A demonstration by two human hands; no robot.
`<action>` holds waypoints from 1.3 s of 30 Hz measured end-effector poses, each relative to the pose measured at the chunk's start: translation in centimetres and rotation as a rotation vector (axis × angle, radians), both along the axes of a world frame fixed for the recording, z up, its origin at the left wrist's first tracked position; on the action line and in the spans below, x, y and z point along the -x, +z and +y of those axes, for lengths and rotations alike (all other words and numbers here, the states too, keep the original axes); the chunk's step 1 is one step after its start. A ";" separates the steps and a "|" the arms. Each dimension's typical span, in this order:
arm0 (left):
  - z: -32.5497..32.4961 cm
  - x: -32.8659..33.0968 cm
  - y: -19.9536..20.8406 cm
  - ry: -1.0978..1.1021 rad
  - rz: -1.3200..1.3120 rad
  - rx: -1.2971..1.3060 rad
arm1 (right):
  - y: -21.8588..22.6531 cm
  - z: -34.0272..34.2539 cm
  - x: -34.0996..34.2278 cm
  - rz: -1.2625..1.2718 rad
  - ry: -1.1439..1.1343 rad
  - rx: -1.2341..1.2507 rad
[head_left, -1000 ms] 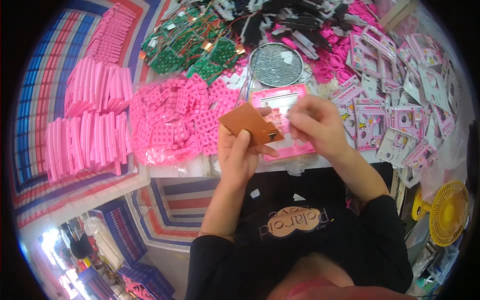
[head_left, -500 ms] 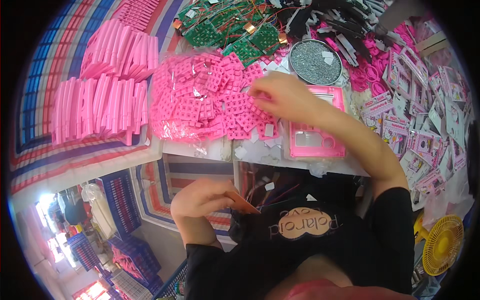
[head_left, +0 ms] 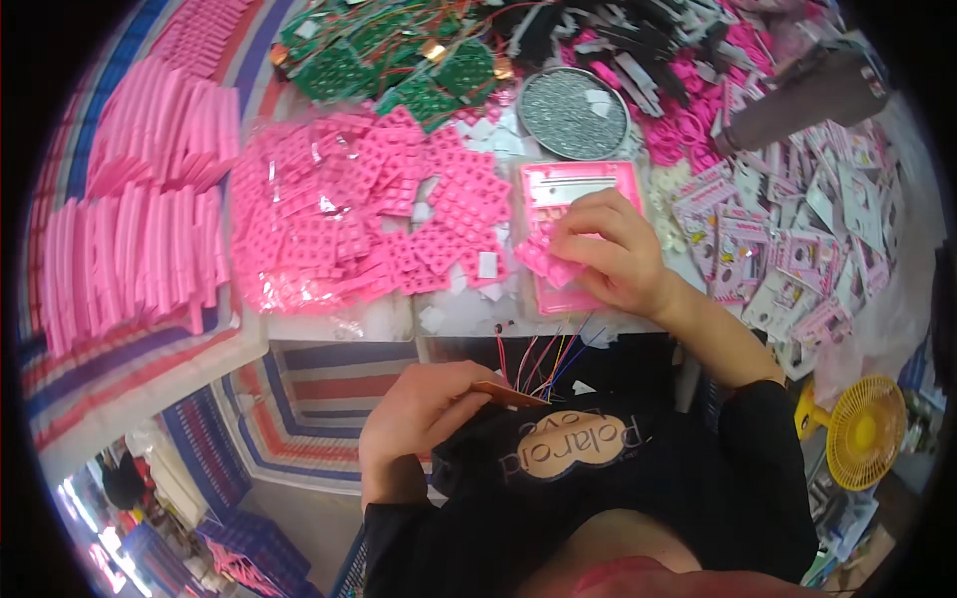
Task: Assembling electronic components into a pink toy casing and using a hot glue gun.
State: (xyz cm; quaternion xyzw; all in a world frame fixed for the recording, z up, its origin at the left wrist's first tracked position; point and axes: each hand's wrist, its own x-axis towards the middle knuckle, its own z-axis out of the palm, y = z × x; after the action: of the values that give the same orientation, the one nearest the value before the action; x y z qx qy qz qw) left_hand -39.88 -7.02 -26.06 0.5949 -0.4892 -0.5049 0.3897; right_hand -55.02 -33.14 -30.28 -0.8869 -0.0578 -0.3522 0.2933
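My left hand pinches the edge of a brown circuit board, held low in front of my shirt. Several thin coloured wires rise from that board. Over a pink rectangular plastic panel on the table, my right hand is closed on a pink button keypad. Part of the keypad is covered by my fingers. Left of the panel lies a heap of similar pink keypads, some spilling from a clear plastic bag.
A round dish of small metal screws sits behind the panel. Green circuit boards with wires lie at the back. Pink plastic panels stand stacked at left. Printed cards cover the right side, under a grey cylindrical tool. A yellow fan is lower right.
My right hand has moved from the keypad heap rightward and nearer, over the pink panel, bringing a pink keypad. My left hand still holds the circuit board, whose wires now show. The view has shifted.
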 end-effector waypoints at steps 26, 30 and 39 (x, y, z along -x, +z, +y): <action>0.0 1.0 -1.9 0.593 0.380 0.179 | -0.5 0.5 3.3 0.640 -0.046 0.408; -2.0 1.7 -2.3 0.607 0.372 0.175 | 0.5 -0.9 3.5 0.750 0.128 0.179; -6.9 4.2 -0.2 0.164 -0.079 0.140 | 4.2 -0.7 3.4 0.582 0.386 -0.384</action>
State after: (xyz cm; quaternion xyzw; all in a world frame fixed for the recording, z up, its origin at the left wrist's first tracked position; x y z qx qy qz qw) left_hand -44.06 -13.95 -26.22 0.6237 -0.4879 -0.4120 0.4507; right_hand -58.47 -33.89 -26.06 -0.8515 -0.0708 -0.0293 0.5188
